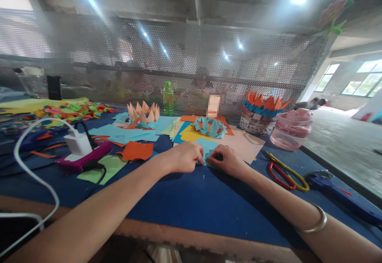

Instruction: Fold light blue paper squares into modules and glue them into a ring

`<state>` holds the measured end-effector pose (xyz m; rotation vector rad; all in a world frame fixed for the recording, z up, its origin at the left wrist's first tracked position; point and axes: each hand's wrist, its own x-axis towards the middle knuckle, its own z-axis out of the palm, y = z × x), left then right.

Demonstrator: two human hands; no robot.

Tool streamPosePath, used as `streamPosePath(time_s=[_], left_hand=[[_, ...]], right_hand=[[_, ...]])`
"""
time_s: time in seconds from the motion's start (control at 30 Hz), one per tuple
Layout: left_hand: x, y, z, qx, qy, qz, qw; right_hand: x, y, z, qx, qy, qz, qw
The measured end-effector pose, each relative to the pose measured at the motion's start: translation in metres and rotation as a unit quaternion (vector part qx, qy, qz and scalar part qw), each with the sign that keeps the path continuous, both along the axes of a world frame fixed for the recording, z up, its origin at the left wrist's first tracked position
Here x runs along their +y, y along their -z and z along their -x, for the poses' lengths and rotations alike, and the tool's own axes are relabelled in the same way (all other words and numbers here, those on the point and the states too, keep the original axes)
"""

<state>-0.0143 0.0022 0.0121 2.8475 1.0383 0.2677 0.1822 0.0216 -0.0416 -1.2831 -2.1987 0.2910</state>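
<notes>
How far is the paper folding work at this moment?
Done: a peach flower and a teal flower of folded paper stand on the table. In hand: the left hand and right hand pinch a light blue sheet. Left: loose coloured sheets lie unfolded.

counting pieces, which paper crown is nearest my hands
The light blue paper crown, just beyond the left hand and right hand; peach paper crown farther left, orange-and-blue paper crown farther right.
</notes>
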Motion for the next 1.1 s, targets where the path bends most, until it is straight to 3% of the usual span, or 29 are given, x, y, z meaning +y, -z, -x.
streamPosePath(time_s=[0.93, 1.1], left_hand=[[0.0020, 0.0034, 0.0039, 0.009, 0.029, 0.004, 1.000], [-0.0004, 0.0010, 0.0011, 0.021, 0.017, -0.002, 1.000]], right_hand=[[-0.0003, -0.0016, -0.0078, -0.025, -0.034, 0.009, 0.999], [-0.0045, 0.0026, 0.0011, -0.041, 0.008, -0.015, 0.999]])
